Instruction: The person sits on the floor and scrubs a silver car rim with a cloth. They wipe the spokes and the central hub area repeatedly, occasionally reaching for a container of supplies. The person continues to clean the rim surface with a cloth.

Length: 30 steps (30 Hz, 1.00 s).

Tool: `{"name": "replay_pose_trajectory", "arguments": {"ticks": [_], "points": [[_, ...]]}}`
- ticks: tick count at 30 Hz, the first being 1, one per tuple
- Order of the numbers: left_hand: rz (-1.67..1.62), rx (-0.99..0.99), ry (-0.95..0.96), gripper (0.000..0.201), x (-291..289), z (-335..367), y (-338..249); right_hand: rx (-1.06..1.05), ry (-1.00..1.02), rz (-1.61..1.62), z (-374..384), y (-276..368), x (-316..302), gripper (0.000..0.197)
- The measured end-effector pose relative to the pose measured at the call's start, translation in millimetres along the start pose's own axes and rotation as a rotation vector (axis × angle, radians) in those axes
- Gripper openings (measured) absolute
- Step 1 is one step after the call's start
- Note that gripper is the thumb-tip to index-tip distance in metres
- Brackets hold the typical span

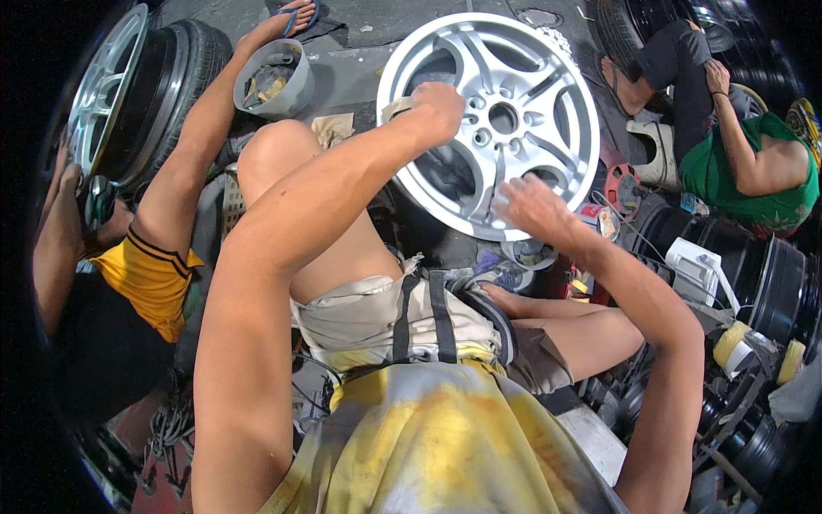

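Observation:
A silver alloy wheel rim (575, 128) with paired spokes and a ring of bolt holes lies tilted in front of my legs. My left hand (438, 113) is closed in a fist over its left side, near the hub; what the fingers hold is hidden. A small tan folded piece (396, 109) shows beside that wrist, at the rim's edge. Over the lower right spokes is my right hand (535, 208), its fingers smeared by motion. I cannot tell whether it holds anything.
A translucent bucket (300, 86) with scraps stands at the left, beside tan paper (332, 129). Another person handles a rim (110, 90) on the far left. At the right sits a person in green (762, 176), near a white box (695, 270) and dark rims (775, 291).

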<state>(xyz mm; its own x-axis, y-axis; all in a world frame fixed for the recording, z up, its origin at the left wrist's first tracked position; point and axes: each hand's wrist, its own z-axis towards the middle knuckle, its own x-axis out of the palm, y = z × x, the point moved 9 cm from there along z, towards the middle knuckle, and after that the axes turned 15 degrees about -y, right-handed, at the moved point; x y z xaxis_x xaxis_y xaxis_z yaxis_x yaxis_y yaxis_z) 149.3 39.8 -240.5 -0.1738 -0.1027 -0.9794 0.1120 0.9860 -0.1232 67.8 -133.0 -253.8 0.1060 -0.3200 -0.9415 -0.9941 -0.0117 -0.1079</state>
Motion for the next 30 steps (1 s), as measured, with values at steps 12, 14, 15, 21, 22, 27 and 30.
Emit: {"name": "replay_pose_trajectory", "arguments": {"ticks": [12,14,15,21,22,27,30], "points": [[-0.139,0.297,-0.253,0.012,-28,-2,-54,1.060,-0.744,0.532,-29,-76,-29,0.021],[-0.123,0.316,-0.206,0.014,-19,-1,-61,1.193,-0.770,0.350,-16,-67,-5,0.021],[-0.131,0.305,-0.218,0.014,-13,1,-55,1.257,-0.767,0.276,-6,-60,4,0.021],[-0.152,0.220,-0.113,0.017,-12,10,-33,1.486,-0.748,0.429,-7,-24,-13,0.028],[-0.167,0.217,-0.117,0.022,-13,10,-34,1.485,-0.761,0.436,-8,-22,-14,0.028],[-0.122,0.171,-0.026,0.030,-9,21,-35,1.528,-0.782,0.383,2,-46,-5,0.026],[-0.146,0.148,-0.018,0.033,-8,21,-27,1.564,-0.822,0.448,-5,-28,-3,0.025]]}}
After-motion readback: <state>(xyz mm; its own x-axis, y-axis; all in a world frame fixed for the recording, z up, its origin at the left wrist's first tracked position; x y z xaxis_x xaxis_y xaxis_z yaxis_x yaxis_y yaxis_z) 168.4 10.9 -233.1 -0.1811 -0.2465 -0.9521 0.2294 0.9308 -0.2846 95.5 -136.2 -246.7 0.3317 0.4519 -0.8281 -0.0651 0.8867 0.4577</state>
